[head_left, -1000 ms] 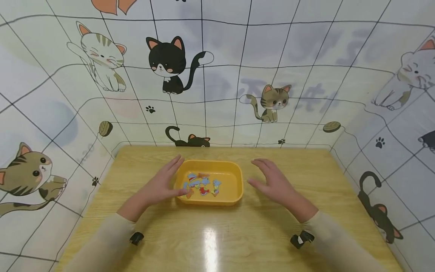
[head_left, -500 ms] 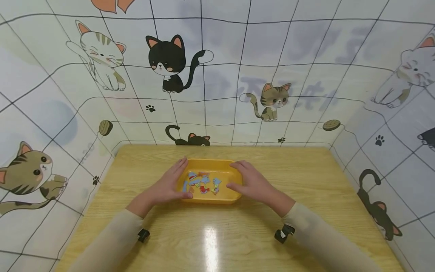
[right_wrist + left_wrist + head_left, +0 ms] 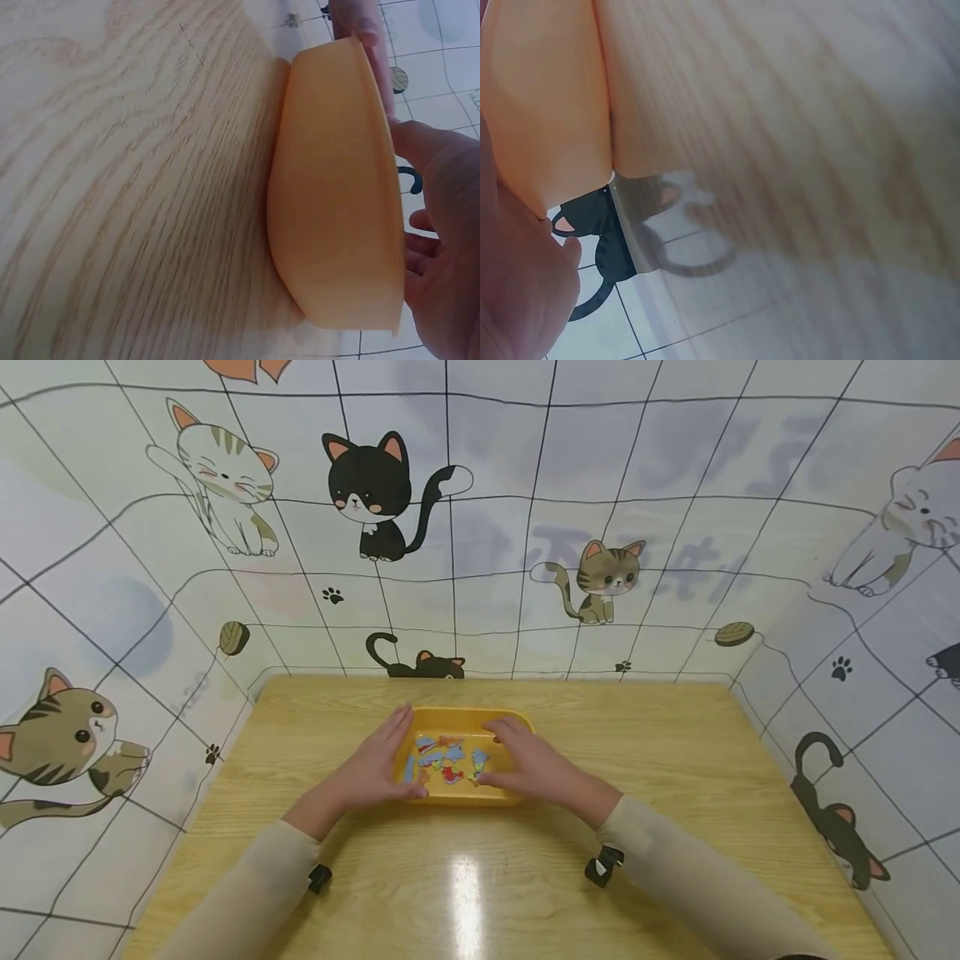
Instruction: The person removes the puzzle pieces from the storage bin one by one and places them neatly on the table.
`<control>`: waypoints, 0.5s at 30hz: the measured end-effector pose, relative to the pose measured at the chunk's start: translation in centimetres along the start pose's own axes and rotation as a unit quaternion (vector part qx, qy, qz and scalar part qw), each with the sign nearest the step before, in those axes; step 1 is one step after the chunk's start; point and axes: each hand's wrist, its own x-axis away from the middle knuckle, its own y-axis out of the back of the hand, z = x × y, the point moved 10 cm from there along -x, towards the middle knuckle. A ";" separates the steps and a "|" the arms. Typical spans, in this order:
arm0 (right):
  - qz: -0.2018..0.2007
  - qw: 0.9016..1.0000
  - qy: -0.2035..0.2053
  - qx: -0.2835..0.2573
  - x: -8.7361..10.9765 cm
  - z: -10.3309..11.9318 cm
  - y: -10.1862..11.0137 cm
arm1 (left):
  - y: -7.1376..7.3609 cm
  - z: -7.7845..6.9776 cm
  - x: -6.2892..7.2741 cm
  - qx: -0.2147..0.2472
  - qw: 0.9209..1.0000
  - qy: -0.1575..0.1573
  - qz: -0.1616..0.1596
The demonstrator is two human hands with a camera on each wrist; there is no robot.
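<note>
A shallow yellow plastic tray (image 3: 465, 722) stands on the wooden table, with several small flat cutout pieces (image 3: 453, 753) in blue, red and orange lying mostly in its left half. My left hand (image 3: 369, 770) lies along the tray's left end, its thumb by the near rim and its fingers extended toward the far corner. My right hand (image 3: 538, 766) reaches over the right part of the tray, fingers spread loosely, thumb beside the rightmost pieces. In the right wrist view the tray wall (image 3: 337, 180) shows side-on, with the right hand (image 3: 454, 210) above its rim.
The wooden tabletop (image 3: 645, 735) extends around the tray to a back edge. Walls covered in a cat-print sheet (image 3: 495, 527) enclose the back and both sides. A small black wrist camera (image 3: 319, 878) sits under the left sleeve, another (image 3: 603, 865) under the right.
My right hand has moved left from beside the tray to over its right part. My left hand has shifted slightly right along the tray's left end. The pieces lie as before.
</note>
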 end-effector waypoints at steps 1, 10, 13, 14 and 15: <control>0.008 1.000 -0.001 0.000 -0.4 -0.1 -0.5 | 0.0 0.1 0.0 -0.004 1.000 0.001 -0.001; 0.063 0.996 -0.035 0.059 -2.7 -0.3 -2.5 | -0.1 0.6 0.1 -0.005 1.000 0.011 -0.001; 0.070 0.994 -0.047 0.067 -3.2 -0.2 -2.8 | -0.1 0.4 0.1 -0.002 1.000 0.010 -0.002; 0.072 0.994 -0.048 0.073 -3.3 -0.3 -3.0 | -0.1 0.4 0.2 -0.001 1.000 0.010 -0.002; 0.075 0.993 -0.049 0.082 -3.5 -0.3 -3.3 | -0.1 0.4 0.3 0.000 1.000 0.010 -0.002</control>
